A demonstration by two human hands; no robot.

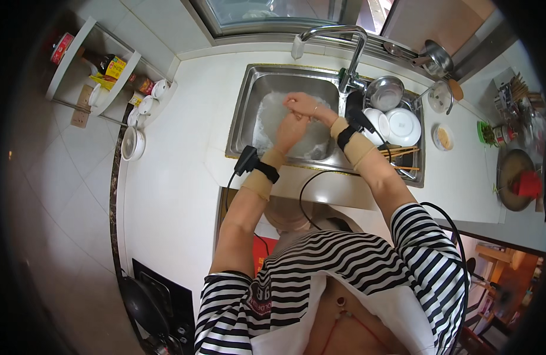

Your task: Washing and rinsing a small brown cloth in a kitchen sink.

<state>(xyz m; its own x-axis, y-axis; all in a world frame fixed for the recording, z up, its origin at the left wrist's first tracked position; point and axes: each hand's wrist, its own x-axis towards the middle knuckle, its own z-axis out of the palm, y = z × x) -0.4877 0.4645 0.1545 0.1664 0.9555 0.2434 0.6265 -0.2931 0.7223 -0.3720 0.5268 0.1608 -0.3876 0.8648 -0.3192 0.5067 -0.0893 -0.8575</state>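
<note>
Both my hands are together over the left basin of a stainless steel sink (265, 82). My right hand (303, 104) has its fingers bent and crosses above the fingertips of my left hand (292, 132). The hands touch each other. Whether anything small is between them is hidden. Cloudy, sudsy water (266, 120) stands in the basin below. Each wrist wears a tan band with a black strapped device and a cable. A chrome faucet (359, 49) arches behind the basin, and no stream shows at its spout.
White bowls (403, 127), a steel bowl (384, 93) and chopsticks (399, 151) fill the right side of the sink. A small pot (438, 60) stands by the window. Condiments sit on a corner shelf (117, 84) at left; a black wok (145, 306) is at lower left.
</note>
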